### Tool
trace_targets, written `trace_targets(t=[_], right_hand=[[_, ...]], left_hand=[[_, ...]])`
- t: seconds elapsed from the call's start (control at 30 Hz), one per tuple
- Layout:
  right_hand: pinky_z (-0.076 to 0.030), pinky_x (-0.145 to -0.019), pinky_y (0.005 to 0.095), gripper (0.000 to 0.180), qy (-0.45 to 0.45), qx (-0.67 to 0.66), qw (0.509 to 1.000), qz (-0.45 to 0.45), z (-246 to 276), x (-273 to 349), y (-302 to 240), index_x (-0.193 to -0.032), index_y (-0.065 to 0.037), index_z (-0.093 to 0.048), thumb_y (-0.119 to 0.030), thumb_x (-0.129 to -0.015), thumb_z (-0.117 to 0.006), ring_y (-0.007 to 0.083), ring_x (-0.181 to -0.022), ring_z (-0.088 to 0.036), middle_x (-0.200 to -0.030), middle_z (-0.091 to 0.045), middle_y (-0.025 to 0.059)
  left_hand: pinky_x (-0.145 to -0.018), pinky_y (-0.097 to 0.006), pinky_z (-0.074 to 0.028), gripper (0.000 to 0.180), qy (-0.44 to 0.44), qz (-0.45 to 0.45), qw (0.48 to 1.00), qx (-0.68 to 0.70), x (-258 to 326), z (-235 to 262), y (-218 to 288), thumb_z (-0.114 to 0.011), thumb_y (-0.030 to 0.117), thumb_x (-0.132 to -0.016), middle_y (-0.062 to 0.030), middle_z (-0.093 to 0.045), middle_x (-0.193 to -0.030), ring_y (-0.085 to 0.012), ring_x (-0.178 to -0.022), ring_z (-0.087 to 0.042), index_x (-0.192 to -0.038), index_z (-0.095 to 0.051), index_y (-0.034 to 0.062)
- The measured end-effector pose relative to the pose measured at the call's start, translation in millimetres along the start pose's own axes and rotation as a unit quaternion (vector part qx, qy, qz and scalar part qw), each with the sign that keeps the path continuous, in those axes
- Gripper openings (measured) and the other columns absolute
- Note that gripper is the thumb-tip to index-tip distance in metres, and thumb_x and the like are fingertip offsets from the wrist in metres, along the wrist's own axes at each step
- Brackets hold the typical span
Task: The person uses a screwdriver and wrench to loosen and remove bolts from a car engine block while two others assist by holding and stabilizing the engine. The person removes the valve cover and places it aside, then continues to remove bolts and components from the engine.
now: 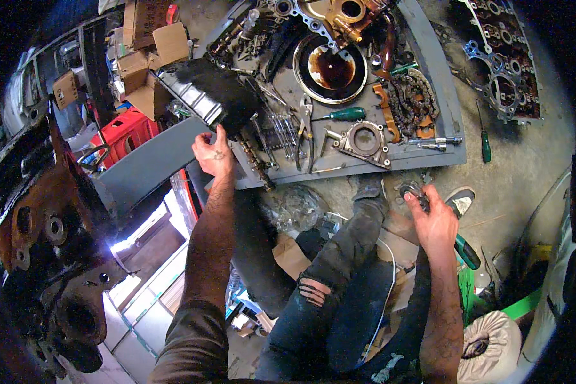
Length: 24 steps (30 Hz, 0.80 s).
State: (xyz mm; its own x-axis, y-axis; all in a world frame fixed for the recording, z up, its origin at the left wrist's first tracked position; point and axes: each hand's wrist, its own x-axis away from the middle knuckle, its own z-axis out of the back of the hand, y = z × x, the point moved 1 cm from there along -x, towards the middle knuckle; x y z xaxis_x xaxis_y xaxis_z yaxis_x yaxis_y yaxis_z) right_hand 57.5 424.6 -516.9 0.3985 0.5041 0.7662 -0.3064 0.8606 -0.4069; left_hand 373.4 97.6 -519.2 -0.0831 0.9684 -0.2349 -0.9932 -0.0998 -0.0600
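Observation:
My left hand (214, 153) is closed at the lower end of a black part with a silver ribbed side (189, 97), which lies tilted over the grey tray's left side. Just beside those fingers runs a dark, lobed metal shaft (255, 163). Off the tray's near edge, my right hand (436, 219) has its fingers curled around a small, dark, rounded part (411, 190), whose kind I cannot make out. Close to the right wrist there is a green and black handle (467, 251). Pliers (306, 131), wrenches (284, 136) and a green screwdriver (347, 114) lie between the hands, farther off.
The grey tray (390, 160) bears a round pan with dark oil (329, 68), a chain (411, 99) and a metal housing (363, 142). An engine head (502, 61) and another screwdriver (486, 146) lie right of it. Cardboard boxes (141, 77) and a red stool (125, 136) stand left.

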Motion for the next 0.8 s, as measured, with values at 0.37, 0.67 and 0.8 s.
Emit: trace_targets(t=[0.37, 0.67, 0.8], right_hand=[[-0.045, -0.061, 0.0477, 0.040, -0.020, 0.006, 1.000, 0.004, -1, 1, -1, -0.095, -0.011, -0.054, -0.050, -0.083, -0.055, 0.0395, -0.069, -0.061, -0.068, -0.062, 0.0190], [-0.046, -0.061, 0.0474, 0.041, -0.049, 0.033, 0.998, -0.001, -1, 0, -1, -0.098, -0.012, -0.054, -0.051, -0.082, -0.055, 0.0388, -0.070, -0.061, -0.070, -0.062, 0.0197], [-0.046, -0.061, 0.0475, 0.041, -0.054, 0.037, 0.998, 0.001, -1, -2, -4, -0.097, -0.014, -0.054, -0.052, -0.082, -0.055, 0.0387, -0.069, -0.061, -0.069, -0.062, 0.0186]], left_hand=[[-0.085, -0.043, -0.042, 0.058, -0.016, -0.090, 0.996, -0.019, -33, 18, -54, -0.073, 0.046, -0.068, -0.0154, -0.052, -0.106, -0.0330, -0.102, -0.051, -0.106, -0.055, 0.0067], [-0.086, -0.044, -0.042, 0.059, -0.068, -0.091, 0.994, -0.006, -34, 18, -43, -0.070, 0.048, -0.070, -0.0152, -0.052, -0.110, -0.0339, -0.104, -0.051, -0.109, -0.054, 0.0079], [-0.084, -0.044, -0.042, 0.065, -0.070, -0.119, 0.989, -0.052, -20, 14, -23, -0.070, 0.049, -0.067, -0.0153, -0.054, -0.109, -0.0333, -0.101, -0.054, -0.112, -0.051, 0.0065]])
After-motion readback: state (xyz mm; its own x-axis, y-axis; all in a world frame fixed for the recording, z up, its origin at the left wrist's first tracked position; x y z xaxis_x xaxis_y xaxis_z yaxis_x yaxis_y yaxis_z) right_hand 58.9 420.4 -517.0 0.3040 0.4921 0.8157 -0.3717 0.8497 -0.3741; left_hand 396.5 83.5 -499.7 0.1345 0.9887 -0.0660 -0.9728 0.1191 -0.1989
